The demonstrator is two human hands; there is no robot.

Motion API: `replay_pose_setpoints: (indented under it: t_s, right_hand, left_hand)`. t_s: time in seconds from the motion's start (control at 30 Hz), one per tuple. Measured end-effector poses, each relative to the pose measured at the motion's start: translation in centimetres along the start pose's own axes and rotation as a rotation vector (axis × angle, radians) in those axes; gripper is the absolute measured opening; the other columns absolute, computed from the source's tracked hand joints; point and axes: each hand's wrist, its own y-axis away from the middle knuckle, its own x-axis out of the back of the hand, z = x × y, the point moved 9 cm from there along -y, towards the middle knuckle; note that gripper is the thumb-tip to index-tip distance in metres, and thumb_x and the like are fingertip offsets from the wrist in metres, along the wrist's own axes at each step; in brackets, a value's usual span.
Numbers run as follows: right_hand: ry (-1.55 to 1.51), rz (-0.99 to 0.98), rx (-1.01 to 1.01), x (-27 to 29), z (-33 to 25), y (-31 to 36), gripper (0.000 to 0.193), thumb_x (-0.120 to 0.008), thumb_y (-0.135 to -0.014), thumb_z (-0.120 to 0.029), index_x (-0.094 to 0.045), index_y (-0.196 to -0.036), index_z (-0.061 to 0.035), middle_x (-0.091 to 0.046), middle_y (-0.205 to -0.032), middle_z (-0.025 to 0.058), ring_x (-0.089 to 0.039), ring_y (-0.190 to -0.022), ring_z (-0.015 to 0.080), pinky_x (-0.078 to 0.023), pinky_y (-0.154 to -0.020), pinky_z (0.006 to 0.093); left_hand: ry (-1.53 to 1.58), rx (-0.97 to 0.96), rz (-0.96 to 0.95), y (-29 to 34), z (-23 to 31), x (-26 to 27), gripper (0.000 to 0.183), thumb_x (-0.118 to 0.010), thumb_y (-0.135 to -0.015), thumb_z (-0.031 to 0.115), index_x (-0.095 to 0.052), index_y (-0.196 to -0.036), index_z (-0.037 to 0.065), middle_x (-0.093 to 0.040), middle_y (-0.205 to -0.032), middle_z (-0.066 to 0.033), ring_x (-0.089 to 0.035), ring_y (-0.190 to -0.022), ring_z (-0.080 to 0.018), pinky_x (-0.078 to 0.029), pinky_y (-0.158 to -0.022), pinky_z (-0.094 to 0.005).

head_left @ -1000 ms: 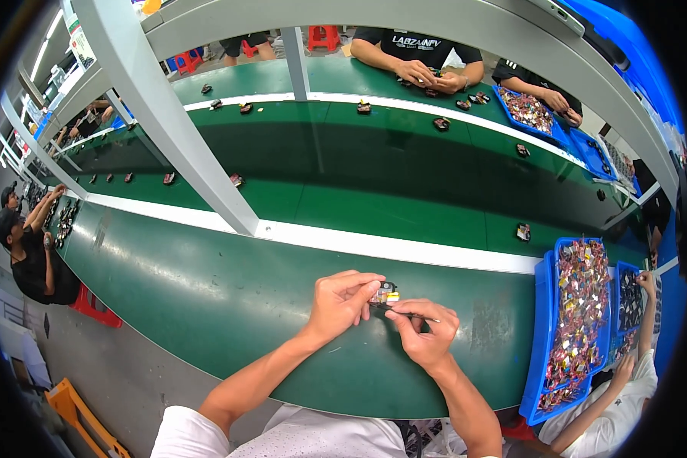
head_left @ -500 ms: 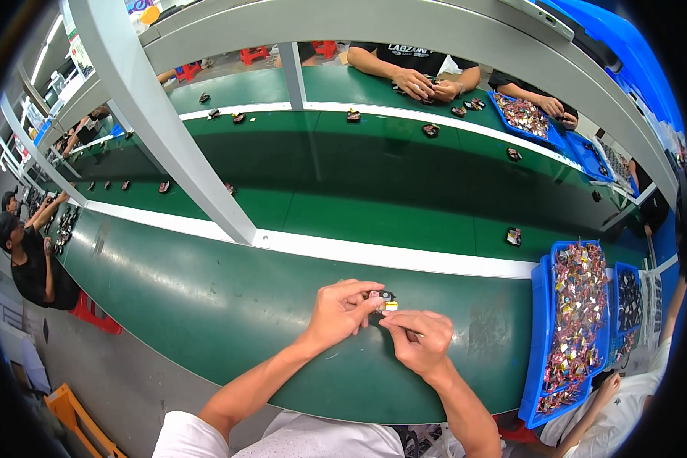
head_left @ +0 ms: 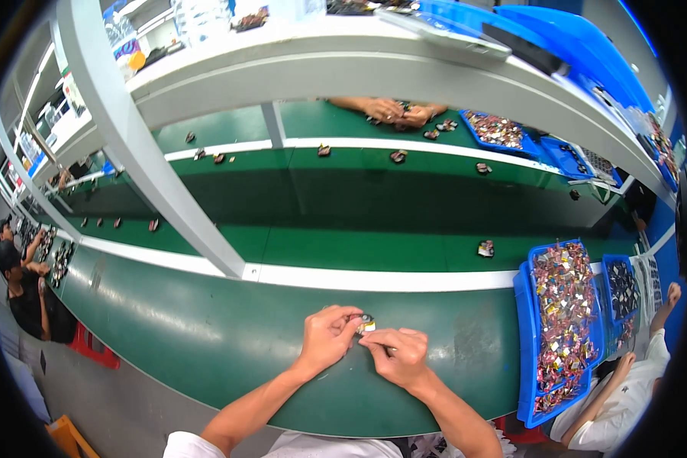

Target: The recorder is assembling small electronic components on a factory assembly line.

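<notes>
Above the green worktop (head_left: 206,328), a small black electronic part (head_left: 369,324) with a white and yellow patch sits between my two hands. My left hand (head_left: 327,340) grips it from the left with thumb and fingers. At its lower right edge, my right hand (head_left: 401,355) is closed in a pinch, fingertips against the part. What the right fingertips pinch is too small and covered to make out. Both forearms rise from the lower edge.
To my right stands a blue tray (head_left: 524,343) heaped with small wired parts, beside a smaller blue tray of black pieces (head_left: 623,286). A green conveyor (head_left: 359,256) carries scattered parts beyond a white rail. Grey shelf posts (head_left: 156,168) rise ahead. Co-workers sit left, right and opposite.
The view has tilted upward, so more of the overhead shelf shows. Both hands stay together at the small part, with the same grip. The near conveyor part appears turned.
</notes>
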Motion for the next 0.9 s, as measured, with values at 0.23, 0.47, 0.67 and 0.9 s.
replay_pose_setpoints:
  t_s: [0.23,0.47,0.67,0.9]
  right_hand:
    - [-0.001,0.147,0.019,1.2,0.5,0.2,0.014,-0.085,-0.076,-0.007,-0.074,-0.085,-0.0082,-0.076,-0.081,0.0039,-0.07,-0.059,0.0186,-0.05,-0.05,0.0285]
    - [0.0,0.18,-0.041,1.8,0.9,0.6,0.014,-0.085,-0.077,-0.01,-0.074,-0.086,-0.0085,-0.077,-0.084,0.005,-0.071,-0.062,0.0219,-0.054,-0.054,0.0295]
    - [-0.014,0.245,-0.109,2.3,2.3,0.7,0.013,-0.087,-0.075,-0.009,-0.077,-0.083,-0.0065,-0.075,-0.078,0.0034,-0.049,-0.041,0.0111,-0.041,-0.044,0.026]
    - [0.007,0.225,-0.312,1.8,4.8,1.0,0.01,-0.082,-0.081,-0.01,-0.074,-0.085,-0.0075,-0.069,-0.073,0.0024,-0.054,-0.045,0.0167,-0.044,-0.047,0.0308]
  left_hand:
    - [0.07,0.12,0.011,-1.8,-1.7,0.9,0.016,-0.069,-0.095,0.003,-0.07,-0.107,-0.007,-0.071,-0.077,-0.0099,-0.064,-0.054,-0.0112,-0.047,-0.042,-0.0248]
    - [-0.13,-0.056,0.179,-13.0,-0.5,2.9,0.017,-0.068,-0.093,0.004,-0.068,-0.103,-0.01,-0.071,-0.08,-0.0131,-0.066,-0.053,-0.0159,-0.051,-0.044,-0.0279]
    - [-0.771,-0.32,0.396,-13.2,0.6,4.2,0.047,-0.07,-0.094,0.026,-0.059,-0.129,-0.004,-0.056,-0.118,-0.0241,-0.065,-0.096,-0.0449,-0.053,-0.082,-0.0506]
    - [-0.442,-0.45,0.101,-1.6,4.4,1.0,0.036,-0.07,-0.082,-0.005,-0.067,-0.118,0.0,-0.064,-0.111,-0.0156,-0.062,-0.062,-0.0179,-0.05,-0.055,-0.0295]
